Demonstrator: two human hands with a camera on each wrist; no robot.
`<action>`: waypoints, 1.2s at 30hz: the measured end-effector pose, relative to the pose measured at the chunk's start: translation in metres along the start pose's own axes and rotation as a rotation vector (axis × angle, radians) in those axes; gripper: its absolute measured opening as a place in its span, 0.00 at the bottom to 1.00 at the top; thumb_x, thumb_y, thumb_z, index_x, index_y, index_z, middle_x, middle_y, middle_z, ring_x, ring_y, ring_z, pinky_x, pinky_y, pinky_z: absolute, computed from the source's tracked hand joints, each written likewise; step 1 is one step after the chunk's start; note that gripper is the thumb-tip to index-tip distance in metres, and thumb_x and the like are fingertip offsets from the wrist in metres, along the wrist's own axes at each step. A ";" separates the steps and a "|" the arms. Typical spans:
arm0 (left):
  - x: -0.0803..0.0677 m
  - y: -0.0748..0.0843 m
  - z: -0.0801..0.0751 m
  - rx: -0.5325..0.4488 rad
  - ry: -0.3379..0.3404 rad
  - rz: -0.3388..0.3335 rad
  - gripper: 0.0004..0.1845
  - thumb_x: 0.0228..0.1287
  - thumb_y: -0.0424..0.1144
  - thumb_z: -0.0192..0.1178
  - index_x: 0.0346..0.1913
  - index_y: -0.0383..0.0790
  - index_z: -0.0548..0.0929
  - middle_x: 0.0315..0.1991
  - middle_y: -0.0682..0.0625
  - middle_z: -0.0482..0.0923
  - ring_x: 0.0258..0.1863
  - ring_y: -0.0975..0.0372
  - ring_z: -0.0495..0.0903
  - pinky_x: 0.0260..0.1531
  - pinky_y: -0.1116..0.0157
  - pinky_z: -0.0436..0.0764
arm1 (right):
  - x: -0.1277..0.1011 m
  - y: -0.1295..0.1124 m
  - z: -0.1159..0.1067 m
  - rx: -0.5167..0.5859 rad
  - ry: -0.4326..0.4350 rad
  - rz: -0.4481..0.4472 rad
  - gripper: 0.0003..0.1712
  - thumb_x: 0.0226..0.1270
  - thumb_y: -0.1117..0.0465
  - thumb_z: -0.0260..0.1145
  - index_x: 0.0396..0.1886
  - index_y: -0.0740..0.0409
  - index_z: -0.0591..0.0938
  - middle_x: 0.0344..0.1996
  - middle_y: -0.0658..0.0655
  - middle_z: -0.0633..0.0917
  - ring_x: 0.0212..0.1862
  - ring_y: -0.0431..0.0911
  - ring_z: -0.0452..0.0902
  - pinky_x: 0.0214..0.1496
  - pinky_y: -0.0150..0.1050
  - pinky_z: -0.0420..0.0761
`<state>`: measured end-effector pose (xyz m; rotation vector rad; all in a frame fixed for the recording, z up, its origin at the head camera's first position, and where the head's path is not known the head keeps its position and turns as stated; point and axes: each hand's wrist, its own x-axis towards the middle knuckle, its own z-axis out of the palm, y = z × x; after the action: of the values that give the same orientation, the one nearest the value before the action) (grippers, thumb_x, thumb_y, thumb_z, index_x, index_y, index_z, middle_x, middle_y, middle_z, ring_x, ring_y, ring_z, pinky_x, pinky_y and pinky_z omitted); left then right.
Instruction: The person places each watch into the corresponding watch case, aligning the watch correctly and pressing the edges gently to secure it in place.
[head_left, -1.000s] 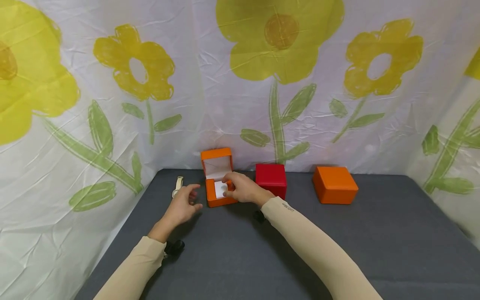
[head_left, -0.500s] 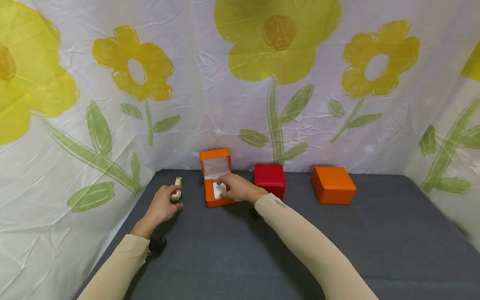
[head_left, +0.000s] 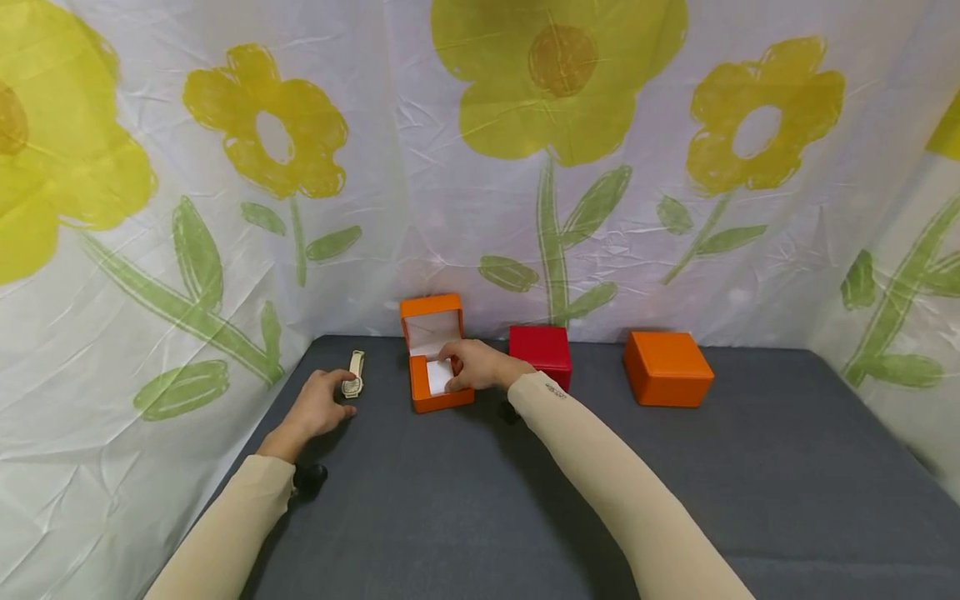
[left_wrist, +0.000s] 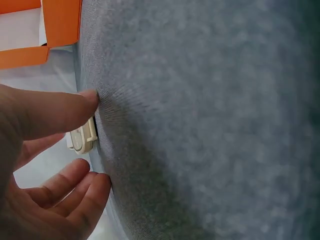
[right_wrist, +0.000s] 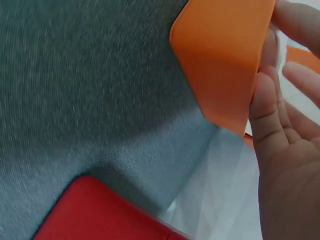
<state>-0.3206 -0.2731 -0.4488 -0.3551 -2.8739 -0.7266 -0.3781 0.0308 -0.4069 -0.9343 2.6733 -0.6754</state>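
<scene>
A pale-strapped wristwatch [head_left: 352, 385] lies on the dark grey tabletop at the back left. Over its near-left side is my left hand [head_left: 313, 406], fingers spread and loosely bent, index fingertip overlapping the watch face in the head view. From the left wrist, the watch [left_wrist: 81, 139] shows between the thumb and the other fingers, with nothing held. Right of it stands an orange watch box [head_left: 442, 403], lid raised, a white cushion [head_left: 438, 378] inside. My right hand [head_left: 482, 367] reaches in from the right, thumb and index finger pinching about the cushion; the thumb lies at the box's rim.
A closed red box [head_left: 542, 350] stands just behind the right wrist. Farther right is a closed orange box [head_left: 669, 371]. A white curtain [head_left: 420, 167] with yellow flowers hangs along the table's back edge.
My left hand has moved left, from between the watch and the open box to the watch's near-left side, uncovering the watch. The right hand stays at the open box.
</scene>
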 end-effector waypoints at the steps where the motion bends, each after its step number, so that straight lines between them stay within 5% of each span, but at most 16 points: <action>1: 0.001 0.000 -0.001 0.004 -0.006 -0.002 0.29 0.47 0.31 0.71 0.56 0.32 0.77 0.45 0.31 0.72 0.44 0.43 0.71 0.44 0.46 0.71 | 0.000 -0.001 -0.001 -0.003 -0.011 0.000 0.29 0.57 0.55 0.73 0.59 0.52 0.76 0.38 0.53 0.79 0.40 0.45 0.72 0.41 0.34 0.75; 16: 0.013 -0.008 -0.003 0.004 -0.069 -0.018 0.29 0.48 0.30 0.69 0.57 0.31 0.76 0.39 0.37 0.79 0.40 0.47 0.77 0.41 0.49 0.74 | 0.007 -0.010 -0.003 -0.077 -0.096 -0.012 0.30 0.60 0.56 0.71 0.62 0.50 0.75 0.37 0.48 0.78 0.39 0.43 0.72 0.41 0.33 0.75; 26: 0.020 -0.006 -0.001 -0.007 -0.066 -0.031 0.23 0.48 0.28 0.68 0.52 0.33 0.80 0.35 0.40 0.80 0.35 0.50 0.77 0.36 0.52 0.74 | 0.008 -0.005 0.000 -0.084 -0.038 -0.044 0.30 0.58 0.56 0.72 0.60 0.51 0.74 0.35 0.49 0.79 0.37 0.44 0.73 0.38 0.33 0.76; 36: 0.022 0.000 0.001 -0.023 -0.040 -0.035 0.19 0.44 0.28 0.70 0.43 0.37 0.81 0.29 0.45 0.78 0.30 0.53 0.74 0.33 0.56 0.72 | 0.012 -0.001 0.003 -0.105 0.000 -0.063 0.32 0.57 0.56 0.72 0.61 0.54 0.73 0.45 0.50 0.78 0.40 0.43 0.73 0.43 0.33 0.76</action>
<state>-0.3415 -0.2691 -0.4450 -0.3269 -2.9182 -0.7680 -0.3860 0.0216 -0.4098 -1.0493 2.7120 -0.5525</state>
